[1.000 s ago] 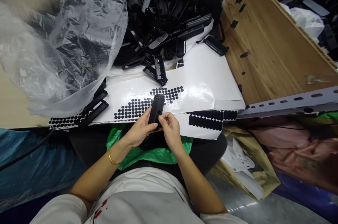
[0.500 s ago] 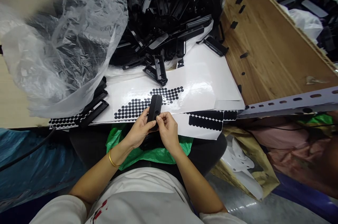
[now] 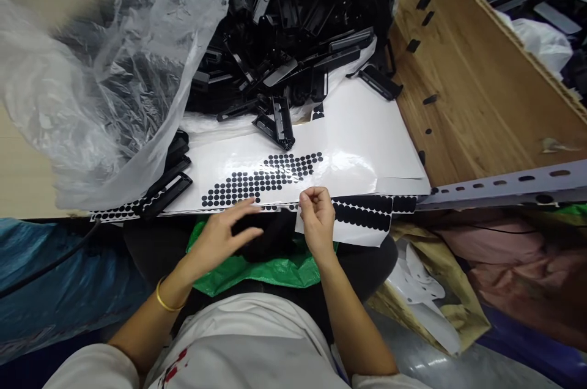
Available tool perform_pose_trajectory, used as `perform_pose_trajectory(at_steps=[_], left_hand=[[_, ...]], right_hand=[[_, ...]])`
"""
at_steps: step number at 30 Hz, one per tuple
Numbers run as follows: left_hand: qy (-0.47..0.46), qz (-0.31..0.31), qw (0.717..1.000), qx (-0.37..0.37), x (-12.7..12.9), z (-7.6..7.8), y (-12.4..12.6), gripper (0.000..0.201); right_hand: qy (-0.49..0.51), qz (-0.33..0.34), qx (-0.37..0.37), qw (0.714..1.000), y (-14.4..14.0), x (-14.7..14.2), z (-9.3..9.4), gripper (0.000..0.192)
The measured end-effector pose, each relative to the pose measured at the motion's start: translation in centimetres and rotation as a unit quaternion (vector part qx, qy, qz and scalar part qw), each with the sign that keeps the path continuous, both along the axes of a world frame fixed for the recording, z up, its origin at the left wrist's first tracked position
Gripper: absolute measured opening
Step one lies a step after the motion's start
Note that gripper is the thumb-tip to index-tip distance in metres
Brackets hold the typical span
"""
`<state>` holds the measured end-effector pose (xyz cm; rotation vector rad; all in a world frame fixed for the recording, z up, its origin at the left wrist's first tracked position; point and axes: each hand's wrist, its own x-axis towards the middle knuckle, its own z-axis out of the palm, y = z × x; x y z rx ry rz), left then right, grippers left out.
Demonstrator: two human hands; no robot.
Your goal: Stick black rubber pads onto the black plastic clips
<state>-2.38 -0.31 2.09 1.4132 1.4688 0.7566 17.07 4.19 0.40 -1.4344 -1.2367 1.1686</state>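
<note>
Your left hand (image 3: 222,237) is free, with its fingers spread over the near edge of the sheet and your lap. Your right hand (image 3: 318,221) is pinched, thumb against finger; I cannot tell if a dot is stuck between them.

The white sheet (image 3: 348,159) lies just past your hands at twelve o'clock. Its black dots (image 3: 243,188) sit in rows, near both hands. A lower sheet (image 3: 353,235) with black rows pokes out at three o'clock, right by your right hand.

The green bag (image 3: 257,276) is in your lap at six o'clock. Its mouth is up, and it is dark inside, too dark to tell what is there.

The big pile (image 3: 316,22) of black parts is farther off at twelve o'clock, with plastic under its edge. Two parts (image 3: 283,123) lie crossed on the sheet, just this side of the pile. A few more parts (image 3: 169,192) lie at ten o'clock, by the clear bag (image 3: 123,89). That bag is all wrinkled, and dark shapes show through it.

The wood wall (image 3: 477,71) stands at two o'clock. Past it, more black parts (image 3: 557,16) lie among white plastic (image 3: 541,43).

At four o'clock, the brown bag (image 3: 470,318) is open, with white scraps (image 3: 415,276) in it.
</note>
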Motion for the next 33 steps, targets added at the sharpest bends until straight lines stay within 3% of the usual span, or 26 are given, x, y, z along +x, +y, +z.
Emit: perform_pose_trajectory(at_steps=[2,4,6,9,13,15,17,19,22,26,33], left_hand=[[0.17,0.122,0.976,0.065,-2.2,0.2,0.0,0.036],[0.33,0.216,0.916,0.079,-4.6,0.1,0.1,0.037],[0.418,0.25,0.872,0.047,-6.7,0.0,0.2,0.029],[0.431,0.254,0.865,0.029,-8.2,-0.2,0.4,0.017],[0.294,0.258,0.913,0.116,-6.7,0.0,1.2,0.017],[0.133,0.25,0.952,0.117,-4.8,-0.3,1.7,0.019],[-0.075,0.24,0.967,0.045,-2.3,-1.0,2.2,0.024],[-0.275,0.22,0.935,-0.051,0.1,-1.7,2.7,0.029],[-0.431,0.214,0.867,-0.131,2.9,-2.4,2.9,0.03],[-0.492,0.223,0.824,-0.17,4.5,-2.2,2.8,0.026],[-0.497,0.226,0.823,-0.157,5.1,-1.8,2.9,0.026]], right_hand=[[-0.03,0.01,0.016,0.999,0.0,-0.4,0.3,0.012],[-0.068,0.053,0.023,0.996,0.0,-1.1,0.3,0.01],[-0.118,0.107,0.031,0.987,0.0,-1.9,0.0,0.009],[-0.222,0.169,0.058,0.959,0.0,-3.5,-1.0,0.006],[-0.329,0.182,0.068,0.924,0.1,-5.0,-2.0,0.005],[-0.317,0.183,0.055,0.929,0.3,-5.0,-2.0,0.003],[-0.25,0.175,0.036,0.952,0.5,-4.6,-1.7,0.007],[-0.139,0.154,0.008,0.978,0.5,-3.9,-1.2,0.011],[0.014,0.124,-0.035,0.992,0.1,-3.2,-0.5,0.013],[0.046,0.104,-0.047,0.992,-0.5,-3.0,-0.1,0.014],[-0.019,0.106,-0.01,0.994,-0.7,-3.0,0.1,0.014]])
